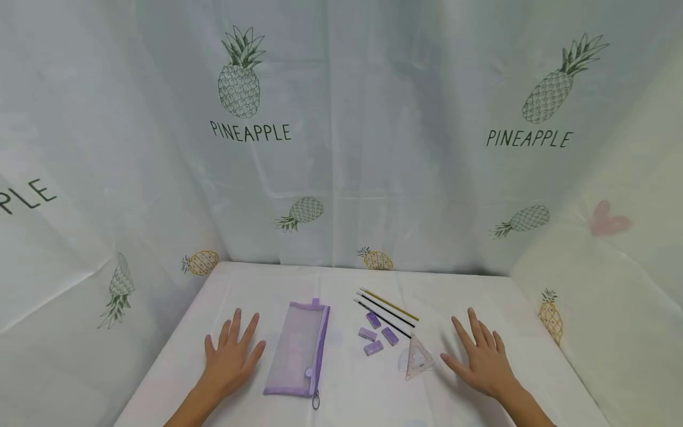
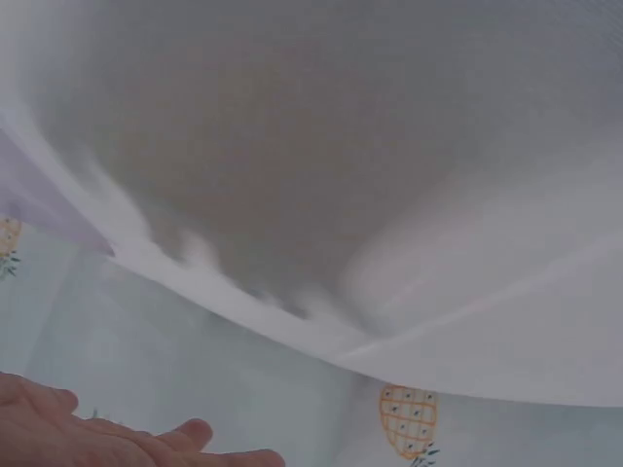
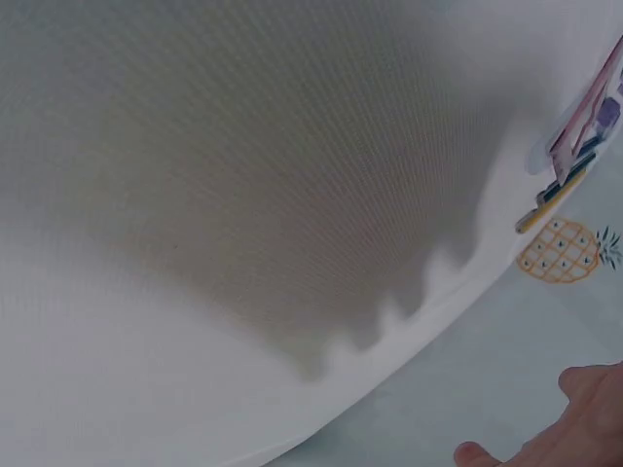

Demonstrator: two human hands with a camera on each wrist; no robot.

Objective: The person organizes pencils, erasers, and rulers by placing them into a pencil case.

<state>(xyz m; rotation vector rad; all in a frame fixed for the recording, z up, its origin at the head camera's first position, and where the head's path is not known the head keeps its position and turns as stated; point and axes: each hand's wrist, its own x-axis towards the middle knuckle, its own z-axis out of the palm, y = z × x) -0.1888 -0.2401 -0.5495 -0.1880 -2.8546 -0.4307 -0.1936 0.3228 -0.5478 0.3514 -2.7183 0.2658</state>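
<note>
My left hand (image 1: 229, 360) is spread with straight fingers just left of a purple mesh zip pencil case (image 1: 299, 350), and it holds nothing. The case lies flat, its zip along the right side. On the right, my right hand (image 1: 484, 363) is spread too, beside a clear protractor (image 1: 404, 359) with a pinkish triangle ruler (image 1: 417, 359) overlapping it. Between case and rulers lie several purple erasers (image 1: 373, 348). Behind them are a yellow pencil (image 1: 392, 305) and two black pencils (image 1: 388, 311), side by side on a slant. Both wrist views show each hand's shadow on the white cloth.
A white cloth covers the table (image 1: 341, 403). Pineapple-printed curtains (image 1: 373, 148) stand along the back and both sides of it. A ring pull (image 1: 316, 401) hangs off the case's near right corner.
</note>
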